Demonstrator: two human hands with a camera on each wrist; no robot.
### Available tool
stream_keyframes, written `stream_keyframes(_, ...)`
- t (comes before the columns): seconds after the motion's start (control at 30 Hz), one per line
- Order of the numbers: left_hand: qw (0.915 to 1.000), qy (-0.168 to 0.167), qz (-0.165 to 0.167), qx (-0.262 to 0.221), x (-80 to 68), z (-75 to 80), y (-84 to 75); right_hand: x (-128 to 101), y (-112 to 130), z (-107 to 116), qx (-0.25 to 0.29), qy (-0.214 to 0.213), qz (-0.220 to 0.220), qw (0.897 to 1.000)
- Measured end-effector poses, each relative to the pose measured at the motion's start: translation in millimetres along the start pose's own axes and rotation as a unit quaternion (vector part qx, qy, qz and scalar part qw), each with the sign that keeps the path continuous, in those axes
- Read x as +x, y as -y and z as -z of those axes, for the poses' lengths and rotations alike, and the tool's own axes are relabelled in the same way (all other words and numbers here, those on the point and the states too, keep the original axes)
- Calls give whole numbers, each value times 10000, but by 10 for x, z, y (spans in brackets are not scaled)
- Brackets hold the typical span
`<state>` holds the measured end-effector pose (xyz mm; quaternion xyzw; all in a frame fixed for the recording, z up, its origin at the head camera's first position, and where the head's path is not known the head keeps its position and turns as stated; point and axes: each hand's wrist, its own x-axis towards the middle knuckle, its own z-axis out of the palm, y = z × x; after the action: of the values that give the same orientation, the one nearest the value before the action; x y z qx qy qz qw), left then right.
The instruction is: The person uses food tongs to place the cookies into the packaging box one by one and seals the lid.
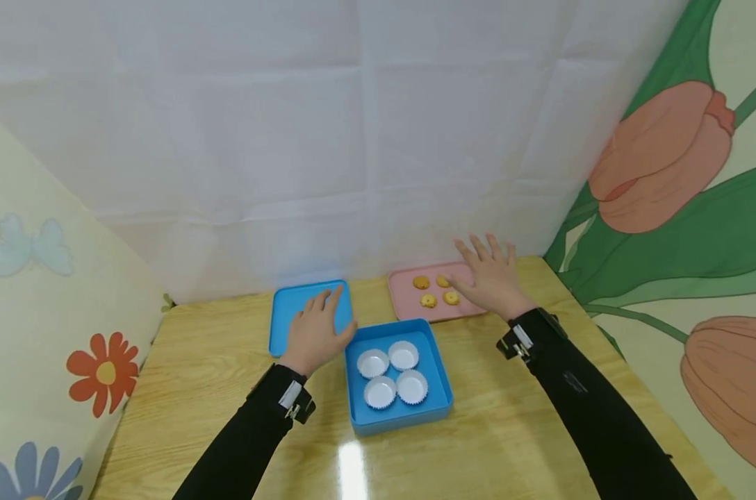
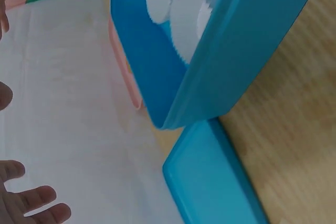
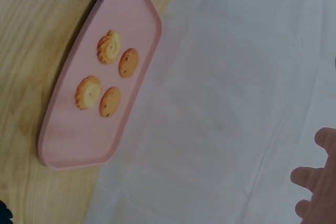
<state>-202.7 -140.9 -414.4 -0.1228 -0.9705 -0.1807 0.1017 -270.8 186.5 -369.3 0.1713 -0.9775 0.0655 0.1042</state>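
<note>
Cookies [image 1: 436, 291], four of them, lie on the pink tray [image 1: 409, 312], which stands just behind the blue box [image 1: 397, 410] and to its right. The right hand [image 1: 490, 278] hovers over the right part of this tray with its fingers spread and straight, and it grasps nothing. The left hand [image 1: 315, 333] rests flat on the blue lid [image 1: 284, 312], just to the left of the box, with relaxed fingers; it also grasps nothing.

Inside the box stand four white paper cups [image 1: 393, 373], two by two, and all look empty.

To do this step well, I think the right hand should come down on one cookie only, the one nearest to the box, and pinch it lightly at its edges, because such cookies probably break easily. The left hand may keep to the lid, well apart from the way between tray and box. Each cookie should go straight down into the middle of a cup, so that the thin paper wall is not pushed in.
</note>
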Motion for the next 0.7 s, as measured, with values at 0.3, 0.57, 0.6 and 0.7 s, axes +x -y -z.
stream_keyframes(0.3, 9967, -74, 662, -455, -307, -285, 54, -279, -192, -150, 293, -145, -214, 9992)
stream_keyframes(0.57, 9835, 271, 1488, -994, -573, -560, -23, -575, -497, -346, 561, -251, -623, 9962)
stream_keyframes(0.6, 9817, 302, 1569, -1039, -604, -593, -49, -612, -531, -367, 582, -245, -702, 9955)
stream_keyframes(0.7, 9755, 384, 1799, -1207, -697, -697, -137, -727, -639, -434, 618, -200, -904, 9938)
